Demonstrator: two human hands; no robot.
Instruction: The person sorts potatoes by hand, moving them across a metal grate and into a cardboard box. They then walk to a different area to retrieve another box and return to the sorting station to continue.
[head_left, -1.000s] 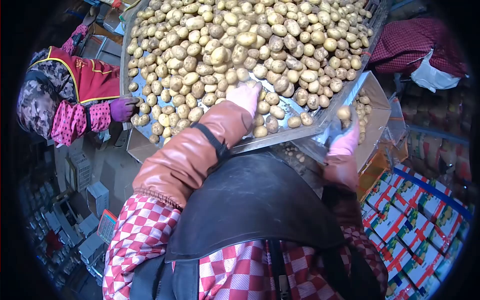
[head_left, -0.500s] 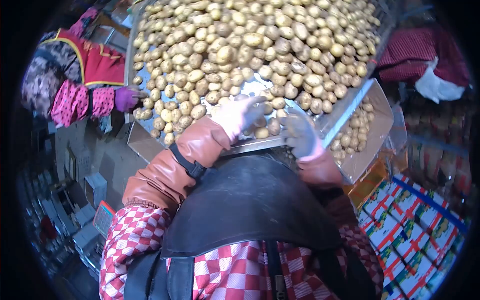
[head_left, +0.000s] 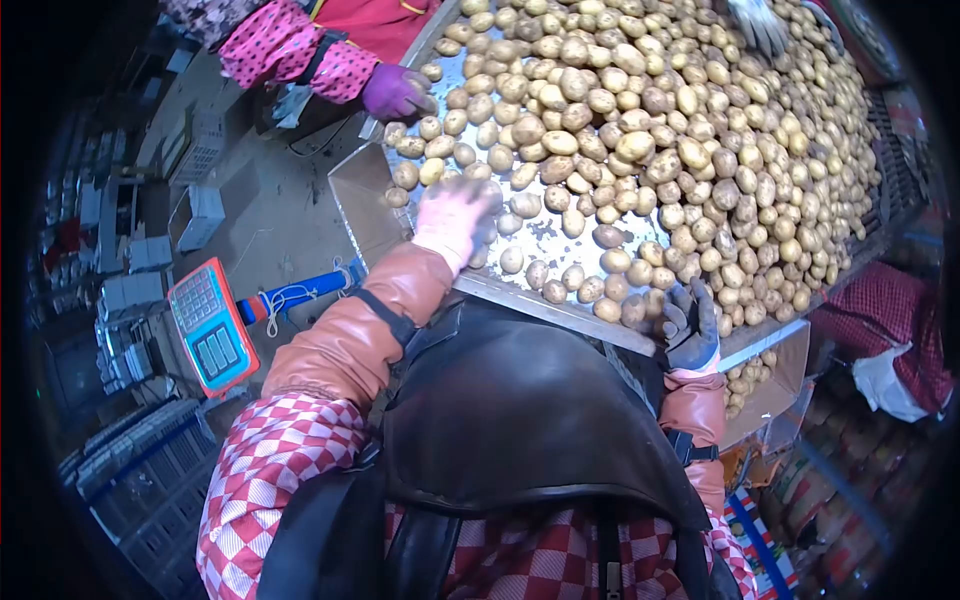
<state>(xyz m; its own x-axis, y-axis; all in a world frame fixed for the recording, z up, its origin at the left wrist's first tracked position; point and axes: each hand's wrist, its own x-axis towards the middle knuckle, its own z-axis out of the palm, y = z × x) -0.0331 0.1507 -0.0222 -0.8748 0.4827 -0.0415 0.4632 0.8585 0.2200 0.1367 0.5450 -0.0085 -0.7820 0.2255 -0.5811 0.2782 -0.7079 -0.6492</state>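
Many small yellow-brown potatoes [head_left: 636, 148] lie across a metal sorting table [head_left: 545, 313], heaped toward the right and looser at the near left. My left hand [head_left: 452, 220], in a pink and grey glove, lies over potatoes near the table's left front edge. Motion blurs its fingers, and whether they grip a potato cannot be made out. At the right front corner, my right hand [head_left: 690, 325] in a dark grey glove touches the edge of the heap. Its fingers are apart and partly bent, with potatoes beside them.
A co-worker's purple-gloved hand [head_left: 397, 92] rests at the table's left edge. Another person's pale-gloved hand [head_left: 757, 25] reaches into the far heap. Cardboard boxes stand under the left corner [head_left: 365, 190] and right side, the right box [head_left: 785, 385] holding potatoes. An orange-framed scale [head_left: 212, 325] stands left.
The view has shifted, with the table now further right. My hands have moved apart, left over the left potatoes and right to the right corner. Bare metal shows between them.
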